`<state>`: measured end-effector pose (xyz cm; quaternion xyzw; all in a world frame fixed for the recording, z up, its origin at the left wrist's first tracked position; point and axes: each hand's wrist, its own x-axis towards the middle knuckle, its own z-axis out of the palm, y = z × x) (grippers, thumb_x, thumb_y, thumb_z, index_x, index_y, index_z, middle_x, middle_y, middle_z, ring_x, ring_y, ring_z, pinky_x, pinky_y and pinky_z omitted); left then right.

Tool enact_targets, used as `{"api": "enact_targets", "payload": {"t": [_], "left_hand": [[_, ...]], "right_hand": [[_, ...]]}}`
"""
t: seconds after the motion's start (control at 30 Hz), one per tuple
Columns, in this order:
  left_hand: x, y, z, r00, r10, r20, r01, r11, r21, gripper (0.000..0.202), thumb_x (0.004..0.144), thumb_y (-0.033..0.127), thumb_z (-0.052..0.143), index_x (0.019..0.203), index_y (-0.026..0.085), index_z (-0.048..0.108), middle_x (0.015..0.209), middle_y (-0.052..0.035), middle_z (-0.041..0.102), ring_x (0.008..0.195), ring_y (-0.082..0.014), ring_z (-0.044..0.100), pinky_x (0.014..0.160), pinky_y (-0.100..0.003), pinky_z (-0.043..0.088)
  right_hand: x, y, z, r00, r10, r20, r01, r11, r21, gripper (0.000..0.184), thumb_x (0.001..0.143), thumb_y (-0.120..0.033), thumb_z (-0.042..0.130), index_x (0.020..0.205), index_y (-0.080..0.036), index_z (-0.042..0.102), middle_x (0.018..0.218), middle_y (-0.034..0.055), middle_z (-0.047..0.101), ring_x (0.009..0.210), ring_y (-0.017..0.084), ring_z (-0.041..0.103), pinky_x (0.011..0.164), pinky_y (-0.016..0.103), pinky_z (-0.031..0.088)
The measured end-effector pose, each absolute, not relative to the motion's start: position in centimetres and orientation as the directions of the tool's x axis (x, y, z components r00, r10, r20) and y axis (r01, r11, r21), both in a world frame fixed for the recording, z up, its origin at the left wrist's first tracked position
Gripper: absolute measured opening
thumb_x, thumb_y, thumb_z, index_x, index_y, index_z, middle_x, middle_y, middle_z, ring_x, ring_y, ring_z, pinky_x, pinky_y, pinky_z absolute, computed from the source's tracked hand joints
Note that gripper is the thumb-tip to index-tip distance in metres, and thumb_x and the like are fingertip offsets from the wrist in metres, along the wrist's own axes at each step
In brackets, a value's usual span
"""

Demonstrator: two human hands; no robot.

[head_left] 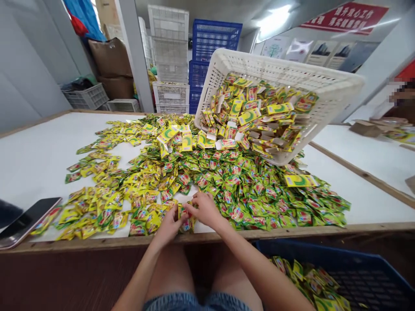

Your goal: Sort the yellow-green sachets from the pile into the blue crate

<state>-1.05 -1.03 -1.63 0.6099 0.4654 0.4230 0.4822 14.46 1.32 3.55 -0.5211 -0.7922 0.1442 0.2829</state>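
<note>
My left hand (169, 226) is at the table's front edge, its thumb and fingers closed on the left side of a small yellow-and-red packet (186, 223). From the right, my right hand (206, 209) meets it, fingertips pinched at the packet's upper part. Just what lies under those fingertips is partly hidden. Green sachets with red print (240, 211) are heaped close to my right hand. Yellow sachets (142, 179) spread out on the left side. Small yellow-green cartons (186, 140) lie on top of the heap at the back.
A tilted white basket (327, 93) spills cartons onto the heap. On the left lies a phone (30, 218). Below the wooden table edge (292, 232), a blue crate (366, 263) holds more packets. White crates (171, 93) and blue crates (215, 32) are stacked behind. A person is partly visible far right.
</note>
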Motion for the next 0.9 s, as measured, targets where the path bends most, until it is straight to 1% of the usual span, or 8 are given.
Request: {"api": "enact_targets", "payload": {"t": [0.13,0.23,0.37,0.43,0.5,0.57,0.67,0.9], "left_hand": [[-1.0,-1.1,-1.7,0.228,0.971,0.068,0.125,-0.099,0.987,0.041,0.075,0.038,0.056,0.108,0.015,0.050,0.100,-0.0086,0.063,0.097,-0.0244,0.056,0.082,-0.035,0.045],[-0.8,-1.4,-1.6,0.201,0.978,0.054,0.027,-0.061,0.998,0.046,0.076,0.035,0.057,0.114,0.017,0.040,0.103,-0.0095,0.062,0.098,-0.0235,0.057,0.082,-0.036,0.046],[-0.4,-2.0,-1.2,0.158,0.985,0.065,-0.104,-0.048,0.993,0.050,0.079,0.031,0.054,0.119,0.022,0.025,0.099,-0.0074,0.061,0.084,-0.0175,0.062,0.078,-0.034,0.048],[-0.3,-2.3,-0.9,0.137,0.987,0.081,-0.113,-0.065,0.991,0.050,0.079,0.029,0.055,0.118,0.023,0.024,0.100,-0.0068,0.060,0.081,-0.0158,0.062,0.077,-0.033,0.048],[-0.2,-2.4,-0.7,0.124,0.987,0.097,-0.122,-0.082,0.989,0.049,0.079,0.028,0.055,0.117,0.024,0.025,0.101,-0.0062,0.059,0.081,-0.0153,0.061,0.077,-0.033,0.048],[-0.2,-2.4,-0.6,0.134,0.985,0.111,-0.123,-0.095,0.988,0.044,0.079,0.027,0.055,0.114,0.024,0.029,0.099,-0.0054,0.058,0.081,-0.0153,0.061,0.075,-0.032,0.048],[-0.3,-2.2,-0.8,0.161,0.979,0.123,-0.085,-0.110,0.990,0.032,0.079,0.028,0.055,0.107,0.021,0.041,0.097,-0.0052,0.058,0.082,-0.0156,0.060,0.076,-0.031,0.047],[-0.6,-1.7,-0.8,0.126,0.982,0.140,-0.030,-0.137,0.990,0.020,0.077,0.031,0.056,0.091,0.018,0.053,0.089,-0.0042,0.061,0.083,-0.0168,0.059,0.079,-0.030,0.046]], "right_hand": [[14.9,1.2,3.2,-0.312,0.883,0.350,0.622,0.468,-0.628,0.013,0.079,-0.029,0.057,0.088,-0.020,0.060,0.083,0.0014,0.061,0.078,0.015,0.053,0.075,0.028,0.036],[15.0,1.3,2.6,-0.334,0.879,0.340,0.607,0.476,-0.636,0.009,0.080,-0.027,0.055,0.077,-0.020,0.060,0.079,0.0016,0.060,0.077,0.015,0.054,0.072,0.026,0.037],[14.9,1.5,2.1,-0.326,0.899,0.293,0.621,0.437,-0.650,0.020,0.079,-0.027,0.054,0.062,-0.018,0.056,0.066,0.0005,0.057,0.066,0.014,0.051,0.064,0.025,0.037],[14.9,1.4,1.9,-0.326,0.902,0.285,0.550,0.426,-0.718,0.016,0.080,-0.027,0.053,0.066,-0.019,0.056,0.065,-0.0004,0.056,0.063,0.013,0.051,0.061,0.025,0.037],[14.8,1.0,1.5,-0.283,0.916,0.283,0.414,0.383,-0.826,0.007,0.080,-0.026,0.052,0.082,-0.019,0.054,0.068,-0.0013,0.057,0.061,0.013,0.052,0.060,0.024,0.039],[14.8,0.4,0.9,-0.218,0.938,0.269,0.261,0.322,-0.910,0.018,0.080,-0.027,0.052,0.096,-0.020,0.048,0.072,-0.0015,0.056,0.061,0.013,0.053,0.058,0.023,0.041],[14.6,-0.4,0.0,-0.152,0.956,0.250,0.136,0.271,-0.953,0.020,0.079,-0.029,0.053,0.097,-0.020,0.048,0.076,-0.0003,0.057,0.065,0.013,0.055,0.061,0.023,0.043],[14.1,-0.5,-0.3,-0.160,0.935,0.316,0.219,0.346,-0.912,0.020,0.083,-0.031,0.048,0.078,-0.017,0.062,0.074,0.0019,0.059,0.071,0.015,0.054,0.068,0.025,0.042]]}}
